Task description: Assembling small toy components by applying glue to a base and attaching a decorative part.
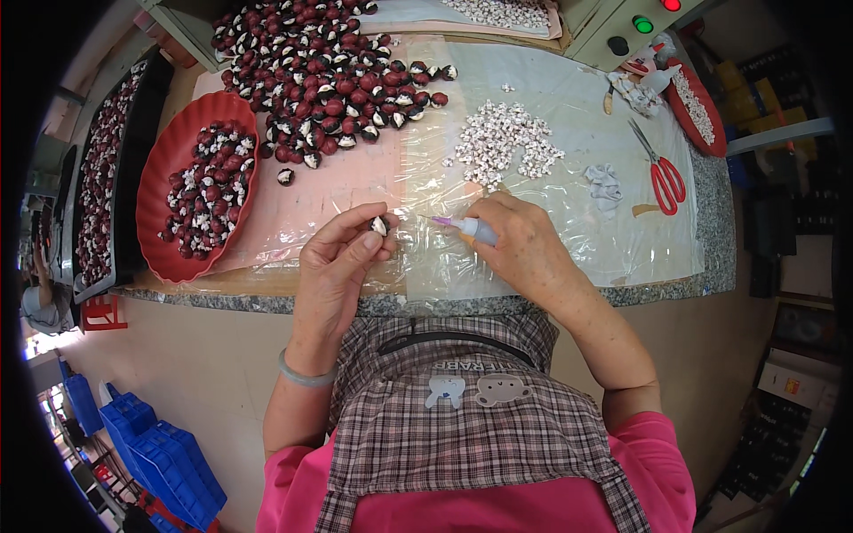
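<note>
My left hand (330, 266) pinches a small black-and-white ball-shaped piece (379, 226) between thumb and fingers, its white face showing. Facing it across a short gap, my right hand (526, 247) is wrapped round a translucent squeeze bottle (481, 233) with a purple needle tip. That tip points left toward the piece without touching it. Just beyond my right hand spreads a pile of tiny white pieces with dark specks (506, 142). A large heap of round dark red, black and white pieces (333, 89) covers the back left of the table.
At left stands a red scalloped bowl (149, 209) of similar pieces topped with white, beside a long black tray (142, 115). Red-handled scissors (666, 182) and crumpled tissue (604, 185) lie right. Farther back are a red dish (711, 142) and a machine panel (613, 31).
</note>
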The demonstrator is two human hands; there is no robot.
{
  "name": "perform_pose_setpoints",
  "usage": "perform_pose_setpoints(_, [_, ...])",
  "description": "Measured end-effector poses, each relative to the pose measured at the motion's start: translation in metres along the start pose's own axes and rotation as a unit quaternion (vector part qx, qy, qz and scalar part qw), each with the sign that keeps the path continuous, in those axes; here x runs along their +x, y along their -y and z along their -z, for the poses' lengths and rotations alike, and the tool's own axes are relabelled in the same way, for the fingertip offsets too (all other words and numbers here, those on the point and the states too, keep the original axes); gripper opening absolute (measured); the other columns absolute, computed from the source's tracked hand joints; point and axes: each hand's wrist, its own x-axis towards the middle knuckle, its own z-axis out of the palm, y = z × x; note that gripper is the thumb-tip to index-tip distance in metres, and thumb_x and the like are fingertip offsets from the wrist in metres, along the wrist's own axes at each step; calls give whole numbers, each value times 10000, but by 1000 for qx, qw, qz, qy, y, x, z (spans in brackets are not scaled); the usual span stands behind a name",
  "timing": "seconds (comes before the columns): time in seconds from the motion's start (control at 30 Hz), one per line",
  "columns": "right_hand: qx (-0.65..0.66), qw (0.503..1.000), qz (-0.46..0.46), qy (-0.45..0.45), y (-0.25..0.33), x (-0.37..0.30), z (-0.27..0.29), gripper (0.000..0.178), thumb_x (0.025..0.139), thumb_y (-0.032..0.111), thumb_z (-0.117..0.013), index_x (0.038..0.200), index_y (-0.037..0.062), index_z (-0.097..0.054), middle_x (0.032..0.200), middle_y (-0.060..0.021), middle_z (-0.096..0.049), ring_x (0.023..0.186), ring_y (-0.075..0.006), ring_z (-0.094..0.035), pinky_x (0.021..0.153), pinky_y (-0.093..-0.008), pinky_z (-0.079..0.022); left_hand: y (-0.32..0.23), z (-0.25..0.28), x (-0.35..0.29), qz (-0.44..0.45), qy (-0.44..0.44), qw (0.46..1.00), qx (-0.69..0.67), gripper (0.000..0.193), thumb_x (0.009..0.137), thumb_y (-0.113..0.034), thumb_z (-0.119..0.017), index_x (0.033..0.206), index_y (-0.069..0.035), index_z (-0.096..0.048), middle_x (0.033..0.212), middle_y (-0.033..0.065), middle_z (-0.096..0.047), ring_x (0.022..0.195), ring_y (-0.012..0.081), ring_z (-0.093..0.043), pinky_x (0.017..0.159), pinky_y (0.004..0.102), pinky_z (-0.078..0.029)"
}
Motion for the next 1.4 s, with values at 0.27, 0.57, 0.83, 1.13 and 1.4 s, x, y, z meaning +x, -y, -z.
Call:
perform_pose_setpoints(0.27, [28,993,109,45,-16,-4,15,240,686,-16,-665,909,55,-611,916,-63,-595,834,-258,-630,685,-368,-520,-2,0,-1,3,10,1000,6,272,880,-14,-600,1151,8,-605,1046,118,-646,865,141,-616,789,240,-509])
perform_pose_setpoints(0.57, [140,989,47,23,-23,-1,19,185,735,8,-650,913,46,-616,926,-94,-629,837,-275,-636,735,-346,-514,0,1,0,8,16,1000,13,279,879,-11,-599,1157,14,-599,1051,116,-641,872,144,-623,793,239,-511])
perform_pose_setpoints(0.83, [59,997,-2,52,-14,-6,17,241,711,-7,-686,945,25,-634,894,-90,-585,826,-262,-619,707,-342,-498,-1,-1,1,12,15,1000,2,289,878,-7,-599,1166,16,-595,1055,119,-640,877,149,-627,793,245,-513])
perform_pose_setpoints(1.13, [0,998,23,52,-8,-11,18,243,715,11,-689,924,41,-568,914,-94,-571,824,-291,-608,700,-353,-501,5,-10,-7,36,15,999,16,284,889,-19,-599,1171,12,-585,1036,97,-645,848,130,-625,776,241,-511])
perform_pose_setpoints(1.4, [321,942,-100,-8,1,-20,15,147,793,19,-675,929,9,-618,890,-62,-658,769,-128,-622,646,-275,-509,18,-26,-12,52,42,997,37,257,887,-35,-612,1139,14,-602,1032,88,-657,853,135,-635,780,246,-514])
